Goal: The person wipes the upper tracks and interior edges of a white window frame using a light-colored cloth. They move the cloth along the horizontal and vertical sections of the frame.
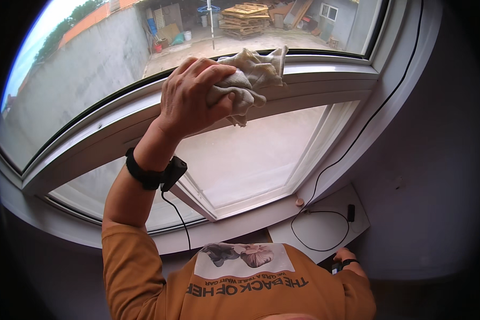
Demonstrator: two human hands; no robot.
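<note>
My left hand (192, 94) is raised and grips a crumpled, pale cloth (246, 86). The cloth lies against the white window frame (332, 69), at the rail under the upper glass pane (104, 76). Part of the cloth sticks out past my fingers to the right. Low on the right, my right hand (345, 254) is beside the edge of a white tabletop (324, 228). Its fingers are mostly hidden, so whether it holds anything cannot be seen.
A black cable (356, 136) runs down the right side of the window and coils on the tabletop near a small black device (351, 213). A small pinkish round object (300, 202) sits on the sill (260, 221). A strapped black box (174, 173) on my left wrist trails a wire.
</note>
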